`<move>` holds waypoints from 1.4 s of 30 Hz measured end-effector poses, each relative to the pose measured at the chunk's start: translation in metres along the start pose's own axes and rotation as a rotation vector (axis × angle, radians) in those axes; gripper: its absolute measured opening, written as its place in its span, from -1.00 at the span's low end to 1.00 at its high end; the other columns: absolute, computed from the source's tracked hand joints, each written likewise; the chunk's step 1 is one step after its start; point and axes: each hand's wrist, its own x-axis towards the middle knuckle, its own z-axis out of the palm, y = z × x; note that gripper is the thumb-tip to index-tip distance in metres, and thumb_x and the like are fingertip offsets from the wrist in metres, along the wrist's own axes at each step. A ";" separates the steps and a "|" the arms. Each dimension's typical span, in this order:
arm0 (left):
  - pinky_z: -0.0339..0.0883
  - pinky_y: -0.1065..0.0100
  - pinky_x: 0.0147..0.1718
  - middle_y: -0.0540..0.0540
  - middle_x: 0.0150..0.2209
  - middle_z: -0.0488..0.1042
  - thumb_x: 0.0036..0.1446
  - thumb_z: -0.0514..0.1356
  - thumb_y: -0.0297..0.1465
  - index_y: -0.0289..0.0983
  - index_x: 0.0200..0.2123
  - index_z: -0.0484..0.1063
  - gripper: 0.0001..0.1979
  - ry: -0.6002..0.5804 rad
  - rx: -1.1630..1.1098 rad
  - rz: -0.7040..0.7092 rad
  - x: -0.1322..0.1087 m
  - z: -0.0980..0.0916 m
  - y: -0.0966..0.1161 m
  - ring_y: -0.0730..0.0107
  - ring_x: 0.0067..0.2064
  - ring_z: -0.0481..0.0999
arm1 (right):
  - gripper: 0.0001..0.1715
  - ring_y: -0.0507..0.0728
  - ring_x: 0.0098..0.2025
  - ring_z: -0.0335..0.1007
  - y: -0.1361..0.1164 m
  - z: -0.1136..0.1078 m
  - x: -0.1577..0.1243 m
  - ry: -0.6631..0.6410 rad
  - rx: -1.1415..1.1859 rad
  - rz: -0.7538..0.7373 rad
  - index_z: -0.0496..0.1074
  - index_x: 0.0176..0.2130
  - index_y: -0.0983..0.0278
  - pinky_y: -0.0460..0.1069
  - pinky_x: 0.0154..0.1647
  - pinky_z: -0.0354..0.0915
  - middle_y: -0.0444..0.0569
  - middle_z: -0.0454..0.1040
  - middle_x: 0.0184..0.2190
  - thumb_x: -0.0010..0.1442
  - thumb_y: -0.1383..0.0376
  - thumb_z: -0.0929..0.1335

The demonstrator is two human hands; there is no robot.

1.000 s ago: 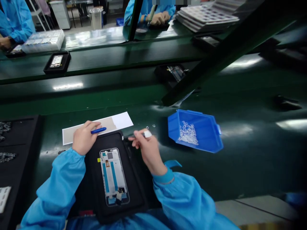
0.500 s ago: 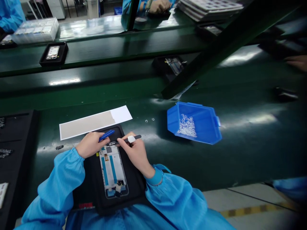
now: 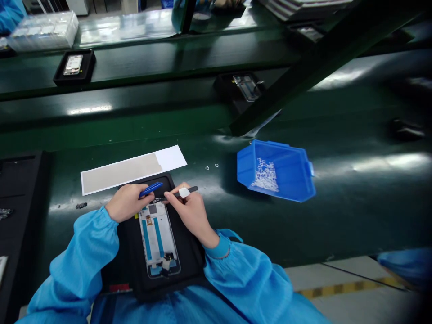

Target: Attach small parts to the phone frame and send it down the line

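My left hand [image 3: 126, 202] is closed around a blue pen-shaped tool [image 3: 150, 190] at the top end of an opened phone [image 3: 158, 238]. Opposite it, my right hand [image 3: 191, 210] pinches dark tweezers [image 3: 192, 189] with a white piece on them; their tips point left at the phone's top edge. The phone lies face down in a black tray [image 3: 189, 265], its frame showing blue strips, a small copper-coloured part and dark parts at the lower end. My fingers partly cover the phone's top, so the contact there is hard to make out.
A blue bin [image 3: 297, 175] of small white rings stands to the right, with two loose rings [image 3: 212, 167] beside it. Behind the tray lies a white-edged sheet [image 3: 121, 173]. A slanted dark post [image 3: 286, 96] crosses above the bench. A black tray [image 3: 20, 225] sits at left.
The camera view has shifted slightly. Both hands stay at the phone's top end with the same tools, with barely any movement.
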 end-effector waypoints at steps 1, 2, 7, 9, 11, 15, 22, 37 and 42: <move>0.04 0.38 -0.45 0.05 -0.53 0.34 0.17 0.01 -0.26 -0.20 -0.42 0.37 -0.78 0.002 -0.001 -0.002 0.000 0.000 0.000 0.41 -0.49 0.28 | -0.69 0.03 -0.60 0.14 0.000 0.000 0.000 0.002 -0.002 -0.001 0.38 -0.46 0.24 -0.07 -0.57 0.08 -0.17 0.38 -0.61 0.16 0.09 0.40; 0.05 0.38 -0.45 0.05 -0.52 0.35 0.18 0.02 -0.25 -0.20 -0.42 0.38 -0.77 0.002 -0.002 -0.004 -0.001 0.000 0.000 0.41 -0.49 0.29 | -0.69 0.03 -0.60 0.14 0.000 0.000 0.000 0.003 -0.004 0.000 0.38 -0.46 0.24 -0.06 -0.57 0.07 -0.17 0.37 -0.61 0.16 0.09 0.40; 0.09 0.38 -0.44 0.03 -0.51 0.38 0.18 0.03 -0.25 -0.20 -0.41 0.40 -0.77 0.006 0.001 -0.006 0.000 0.000 0.000 0.40 -0.49 0.33 | -0.70 0.03 -0.61 0.14 0.000 -0.001 0.001 -0.002 -0.003 0.022 0.37 -0.46 0.23 -0.06 -0.57 0.06 -0.17 0.38 -0.61 0.16 0.09 0.40; 0.10 0.38 -0.45 0.04 -0.51 0.39 0.18 0.04 -0.26 -0.20 -0.41 0.40 -0.78 0.011 0.007 -0.004 0.000 0.000 0.001 0.40 -0.49 0.33 | -0.71 0.03 -0.60 0.14 0.000 -0.001 0.001 -0.007 -0.010 0.024 0.37 -0.45 0.23 -0.06 -0.57 0.07 -0.16 0.39 -0.60 0.16 0.10 0.39; 0.12 0.39 -0.45 0.03 -0.50 0.40 0.18 0.04 -0.26 -0.20 -0.40 0.42 -0.78 0.017 0.012 -0.007 0.000 0.001 0.000 0.40 -0.49 0.35 | -0.71 0.03 -0.60 0.14 0.000 -0.001 0.001 -0.008 -0.025 0.019 0.38 -0.45 0.23 -0.05 -0.56 0.07 -0.16 0.38 -0.59 0.16 0.10 0.39; 0.17 0.38 -0.43 0.01 -0.46 0.46 0.18 0.06 -0.24 -0.19 -0.36 0.45 -0.78 0.024 0.022 -0.018 0.000 0.003 0.000 0.37 -0.45 0.41 | -0.70 0.03 -0.61 0.13 0.000 -0.001 0.001 -0.008 -0.044 0.022 0.38 -0.45 0.23 -0.05 -0.55 0.07 -0.18 0.34 -0.62 0.16 0.08 0.38; 0.15 0.38 -0.43 0.03 -0.48 0.44 0.19 0.06 -0.27 -0.19 -0.37 0.43 -0.80 0.014 0.038 -0.027 0.001 0.002 0.001 0.37 -0.45 0.40 | -0.69 0.03 -0.61 0.14 -0.002 -0.002 0.002 -0.033 -0.002 0.035 0.39 -0.45 0.24 -0.06 -0.58 0.07 -0.14 0.41 -0.58 0.16 0.07 0.39; 0.11 0.38 -0.45 0.02 -0.48 0.44 0.18 0.06 -0.26 -0.19 -0.37 0.43 -0.79 0.006 0.043 -0.041 0.000 0.002 0.002 0.37 -0.47 0.39 | -0.69 0.03 -0.61 0.17 -0.002 -0.003 0.002 -0.027 -0.037 0.031 0.38 -0.45 0.23 -0.05 -0.57 0.08 -0.14 0.44 -0.58 0.17 0.08 0.38; 0.12 0.38 -0.44 0.02 -0.47 0.45 0.18 0.07 -0.26 -0.19 -0.36 0.43 -0.80 -0.004 0.034 -0.049 0.000 0.001 0.003 0.36 -0.45 0.40 | -0.70 0.03 -0.61 0.15 -0.003 -0.003 0.002 -0.026 -0.032 0.033 0.38 -0.45 0.23 -0.05 -0.57 0.08 -0.14 0.42 -0.58 0.17 0.09 0.39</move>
